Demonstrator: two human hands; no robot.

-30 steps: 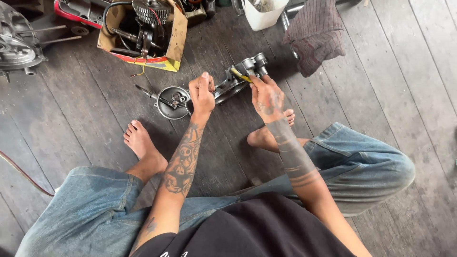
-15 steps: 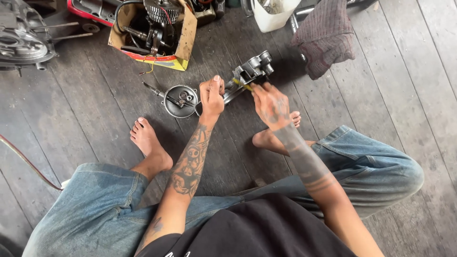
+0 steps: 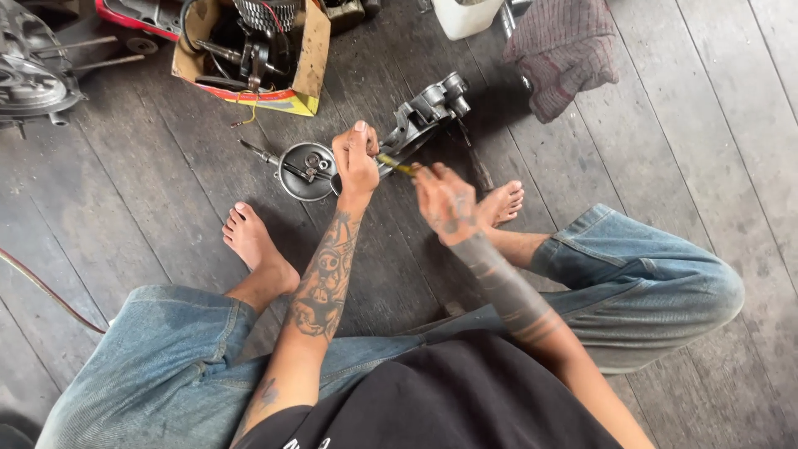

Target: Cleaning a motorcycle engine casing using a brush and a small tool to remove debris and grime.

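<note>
Sitting on the dark plank floor [image 3: 166, 191], the person is steadying a grey metal engine casing [image 3: 420, 116] with the left hand [image 3: 356, 158], its grip pressed together on the casing's near edge. The right hand [image 3: 445, 199] is pinching a yellow-handled tool [image 3: 395, 164] against the casing. A round metal dish [image 3: 306, 172] of small parts is lying just beside the left hand, with a cardboard box [image 3: 295, 79] beyond it.

Right hand [image 3: 445, 199] motion-blurred — grip on the yellow-handled tool [image 3: 397, 165] can't be read. Tool tip hidden behind left hand [image 3: 356, 158]. Engine casing [image 3: 29, 71] upper left and white container [image 3: 467, 15] at top — cut by frame edge.
</note>
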